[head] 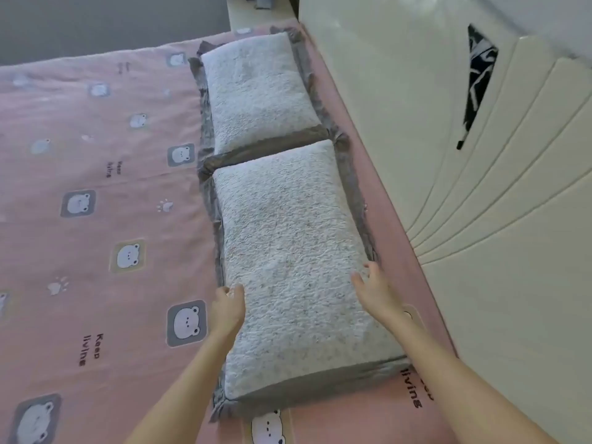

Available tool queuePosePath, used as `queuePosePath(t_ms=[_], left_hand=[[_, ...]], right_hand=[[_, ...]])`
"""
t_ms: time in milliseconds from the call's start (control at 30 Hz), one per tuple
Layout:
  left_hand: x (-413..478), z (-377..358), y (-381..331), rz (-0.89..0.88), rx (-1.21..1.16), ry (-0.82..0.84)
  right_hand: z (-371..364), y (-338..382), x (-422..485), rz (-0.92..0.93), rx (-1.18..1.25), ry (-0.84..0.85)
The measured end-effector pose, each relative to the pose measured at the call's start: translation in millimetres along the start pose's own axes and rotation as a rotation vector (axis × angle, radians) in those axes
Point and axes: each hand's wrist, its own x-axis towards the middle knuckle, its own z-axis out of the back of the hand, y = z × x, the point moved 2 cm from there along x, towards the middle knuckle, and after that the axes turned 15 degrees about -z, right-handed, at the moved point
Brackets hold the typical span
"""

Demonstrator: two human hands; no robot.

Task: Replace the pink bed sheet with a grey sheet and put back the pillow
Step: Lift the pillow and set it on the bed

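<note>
The near pillow [288, 251] looks soft, light and squashy. It has a fleecy white top and a limp grey frill [221, 408] around its edge. It will likely sag in the middle if lifted by one end, and the frill is too floppy to carry it by. The better hold is probably on the two long sides, with fingers tucked under the padded body so it comes up level.

It lies lengthwise in the lower centre of the frame on the pink sheet [96, 251], close beside the cream headboard [480, 283] at right. A second pillow [256, 91] lies end to end with it, higher in the frame.

Both hands reach in from the bottom edge and flank the near pillow about halfway along. The left hand [229, 302] is at the pillow's left edge with fingers bent. Whether it already pinches the fabric cannot be told. The right hand [373, 290] is over the right edge, fingers spread and relaxed, holding nothing.

The pink sheet is spread flat over the bed, so clearing the pillows looks like the step in hand.
</note>
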Motion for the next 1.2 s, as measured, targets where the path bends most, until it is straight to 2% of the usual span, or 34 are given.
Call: queuePosePath(t_ms=[167, 333, 500, 600, 667, 800, 1000, 1100, 1200], left_hand=[[63.7, -28.4, 22.5, 0.019, 0.125, -0.023], [131.1, -58.7, 40.2, 0.042, 0.094, -0.106], [185.9, -84.1, 45.8, 0.084, -0.026, -0.174], [196.2, -92.7, 48.7, 0.066, -0.022, -0.208], [193.8, -92.0, 50.5, 0.033, -0.044, -0.207], [176.9, -69.4, 38.2, -0.132, -0.306, -0.251], [98.1, -19.5, 12.8, -0.179, -0.502, -0.253], [40.5, 10.6, 12.4, -0.174, -0.527, -0.264], [-14.5, 42.8, 18.3, -0.16, -0.419, -0.293]], right_hand=[[-33.2, 11.0, 73.7, -0.016, -0.138, -0.078], [-57.3, 35.2, 144.1, 0.015, -0.13, -0.177], [-89.0, 54.1, 190.4, -0.032, -0.1, -0.084], [-101.4, 50.2, 192.5, -0.028, -0.104, -0.184], [-98.2, 49.4, 188.3, -0.028, -0.065, -0.224], [-75.7, 54.4, 164.9, 0.037, 0.028, -0.233], [-32.9, 50.0, 89.5, 0.098, 0.109, -0.225], [-19.9, 36.4, 36.6, 0.13, 0.113, -0.219], [-17.1, 21.3, -22.7, 0.135, 0.077, -0.24]])
